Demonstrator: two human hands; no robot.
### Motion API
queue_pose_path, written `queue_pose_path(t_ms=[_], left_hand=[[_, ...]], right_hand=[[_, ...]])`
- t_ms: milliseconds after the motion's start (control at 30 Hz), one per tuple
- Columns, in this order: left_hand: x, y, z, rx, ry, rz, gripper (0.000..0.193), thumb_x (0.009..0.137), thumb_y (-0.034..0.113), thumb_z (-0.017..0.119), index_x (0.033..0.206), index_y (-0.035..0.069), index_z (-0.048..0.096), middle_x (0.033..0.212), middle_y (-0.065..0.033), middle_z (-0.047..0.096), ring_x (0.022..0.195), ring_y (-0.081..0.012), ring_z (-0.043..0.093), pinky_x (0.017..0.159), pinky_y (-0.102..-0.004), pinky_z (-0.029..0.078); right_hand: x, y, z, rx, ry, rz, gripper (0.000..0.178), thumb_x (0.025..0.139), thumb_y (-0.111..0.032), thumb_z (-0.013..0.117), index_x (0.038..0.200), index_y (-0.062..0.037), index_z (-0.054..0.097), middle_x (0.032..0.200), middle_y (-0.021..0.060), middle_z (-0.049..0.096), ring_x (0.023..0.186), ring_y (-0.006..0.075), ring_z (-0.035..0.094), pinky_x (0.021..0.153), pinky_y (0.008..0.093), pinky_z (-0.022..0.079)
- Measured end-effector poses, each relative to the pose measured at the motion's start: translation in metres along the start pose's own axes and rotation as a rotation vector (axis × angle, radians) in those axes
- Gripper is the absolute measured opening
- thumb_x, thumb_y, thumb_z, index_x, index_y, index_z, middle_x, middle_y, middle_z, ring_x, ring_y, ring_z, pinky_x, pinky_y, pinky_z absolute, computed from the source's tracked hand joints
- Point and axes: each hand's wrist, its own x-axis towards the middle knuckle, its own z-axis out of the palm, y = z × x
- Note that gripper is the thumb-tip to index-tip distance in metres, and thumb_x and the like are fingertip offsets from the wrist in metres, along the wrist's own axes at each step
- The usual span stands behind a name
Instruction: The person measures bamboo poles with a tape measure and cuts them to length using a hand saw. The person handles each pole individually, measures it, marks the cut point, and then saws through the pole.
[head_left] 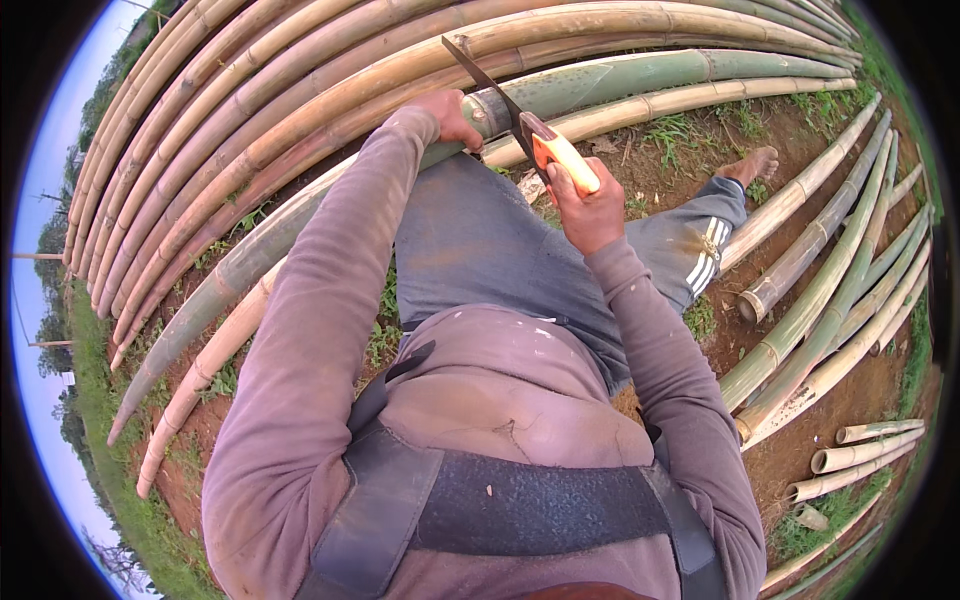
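A thick green bamboo pole lies across in front of me, over my bent leg. My left hand is wrapped round it from above, close to a node. In my right hand is a handsaw, gripped by its orange and pale handle. Its dark blade rests across the pole just right of my left hand and points up to the far left. Whether the teeth have entered the bamboo cannot be made out.
Long bamboo poles lie side by side beyond the green one. More poles lie on brown soil at the right, with short cut pieces at the lower right. My bare foot rests near grass tufts.
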Motion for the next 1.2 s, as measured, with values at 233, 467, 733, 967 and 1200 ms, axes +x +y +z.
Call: queue_pose_path(t_ms=[233,467,733,967,1200], left_hand=[[-0.01,-0.022,0.006,-0.038,-0.066,-0.026,0.065,0.062,0.038,0.085,0.116,0.005,0.071,0.111,-0.0184,0.075,0.106,-0.0335,0.069,0.094,-0.0395,0.052],[0.001,-0.02,0.011,-0.068,-0.019,-0.021,0.065,0.061,0.037,0.085,0.116,0.006,0.072,0.109,-0.0167,0.075,0.104,-0.0309,0.07,0.094,-0.0384,0.051],[-0.012,-0.029,0.015,-0.043,0.068,0.004,0.07,0.06,0.04,0.085,0.117,0.003,0.07,0.112,-0.0183,0.074,0.103,-0.0311,0.07,0.093,-0.0374,0.052],[-0.015,-0.021,0.009,-0.096,0.039,0.023,0.074,0.06,0.04,0.085,0.12,0.002,0.067,0.111,-0.0185,0.074,0.104,-0.0325,0.069,0.094,-0.0382,0.052],[-0.013,-0.021,0.001,-0.031,0.086,0.063,0.076,0.059,0.039,0.087,0.121,0.001,0.066,0.111,-0.018,0.073,0.104,-0.0315,0.069,0.094,-0.0379,0.052]], right_hand=[[-0.081,-0.032,-0.065,-0.038,-0.088,0.098,0.017,0.093,-0.011,0.076,0.103,0.0003,0.068,0.08,0.0074,0.068,0.07,0.0117,0.064,0.064,0.0292,0.051],[-0.049,-0.014,-0.036,-0.064,-0.067,0.009,0.017,0.093,-0.014,0.077,0.093,-0.0017,0.066,0.078,0.0123,0.068,0.065,0.0219,0.068,0.059,0.0349,0.051],[-0.069,-0.03,-0.049,-0.052,-0.084,0.029,0.018,0.092,-0.014,0.078,0.096,-0.0009,0.065,0.076,0.0118,0.068,0.064,0.0177,0.066,0.06,0.0333,0.051],[-0.069,-0.02,-0.044,-0.129,-0.059,-0.065,0.019,0.091,-0.013,0.078,0.096,-0.0008,0.064,0.076,0.0116,0.07,0.066,0.0222,0.071,0.06,0.0361,0.053],[-0.04,-0.02,-0.022,-0.026,-0.039,0.007,0.02,0.092,-0.018,0.078,0.094,-0.0022,0.066,0.073,0.0144,0.067,0.064,0.0274,0.069,0.06,0.039,0.053]])
